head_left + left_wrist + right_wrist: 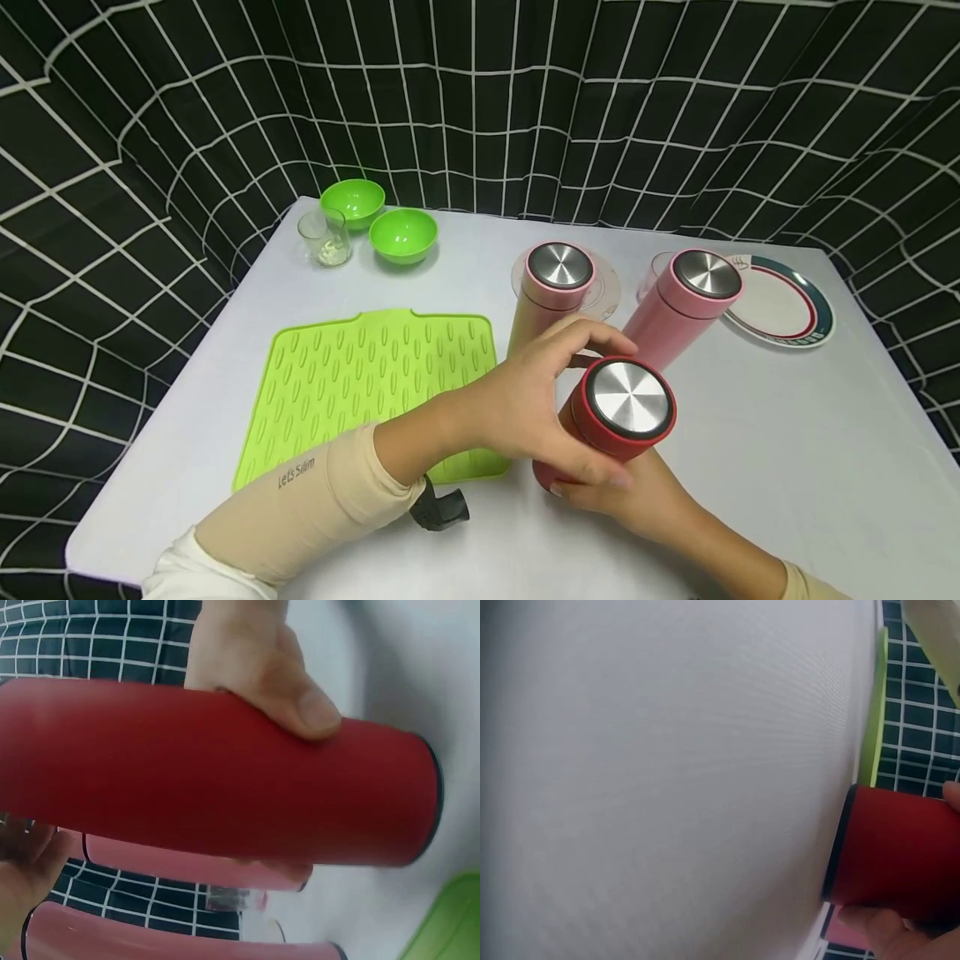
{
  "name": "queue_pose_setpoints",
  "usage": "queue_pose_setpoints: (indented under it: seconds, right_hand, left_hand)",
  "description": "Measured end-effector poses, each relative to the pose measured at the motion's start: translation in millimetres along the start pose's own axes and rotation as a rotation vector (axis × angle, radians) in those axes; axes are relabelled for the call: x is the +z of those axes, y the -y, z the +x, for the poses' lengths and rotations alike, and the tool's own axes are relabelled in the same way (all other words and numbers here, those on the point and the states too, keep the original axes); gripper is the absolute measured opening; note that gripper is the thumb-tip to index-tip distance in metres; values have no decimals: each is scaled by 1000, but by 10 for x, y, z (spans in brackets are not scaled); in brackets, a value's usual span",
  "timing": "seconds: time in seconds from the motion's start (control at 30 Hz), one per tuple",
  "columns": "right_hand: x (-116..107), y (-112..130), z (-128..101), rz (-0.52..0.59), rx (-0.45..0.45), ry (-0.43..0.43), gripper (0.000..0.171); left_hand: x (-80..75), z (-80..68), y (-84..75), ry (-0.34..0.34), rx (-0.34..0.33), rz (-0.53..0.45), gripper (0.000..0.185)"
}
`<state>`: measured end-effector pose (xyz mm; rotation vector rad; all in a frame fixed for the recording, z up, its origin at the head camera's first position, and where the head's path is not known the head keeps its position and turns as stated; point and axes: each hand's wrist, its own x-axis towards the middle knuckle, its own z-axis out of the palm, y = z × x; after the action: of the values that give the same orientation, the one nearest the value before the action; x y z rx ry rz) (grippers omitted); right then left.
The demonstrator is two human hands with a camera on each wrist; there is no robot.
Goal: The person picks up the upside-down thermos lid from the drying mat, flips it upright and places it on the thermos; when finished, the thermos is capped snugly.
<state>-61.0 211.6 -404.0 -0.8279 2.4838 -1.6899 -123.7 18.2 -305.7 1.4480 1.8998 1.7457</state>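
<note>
A red thermos bottle (618, 417) with a silver lid top stands tilted near the front of the table. My left hand (536, 404) grips it around its upper part, thumb on the near side and fingers on the far side. Lower on the body, my right hand (648, 500) holds the same bottle, its thumb lying along the red side (225, 772) in the left wrist view. The right wrist view shows the dark-rimmed base (841, 844) close to the table; whether it touches is unclear. Just behind stand a light pink thermos (551, 292) and a deeper pink thermos (678, 312).
A green drying mat (375, 367) lies left, partly under my left forearm. Two green bowls (403, 236) and a glass (326, 237) with whitish pieces sit at the back left. A clear glass plate (603, 287) and a rimmed white plate (776, 300) lie behind the bottles.
</note>
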Motion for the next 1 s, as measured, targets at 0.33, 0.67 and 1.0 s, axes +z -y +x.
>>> queue_pose_setpoints:
  seconds: [0.33,0.67,1.0]
  right_hand:
    - [-21,-19,-26,27,12,23,50]
    - [-47,-12,-55,-28,73,13,54]
    - [-36,-17,-31,-43,127,15,51]
  left_hand:
    - [2,12,-30,49,-63,41,75]
    - [42,18,-8,-13,-46,-4,72]
    - [60,12,10,-86,-17,114,72]
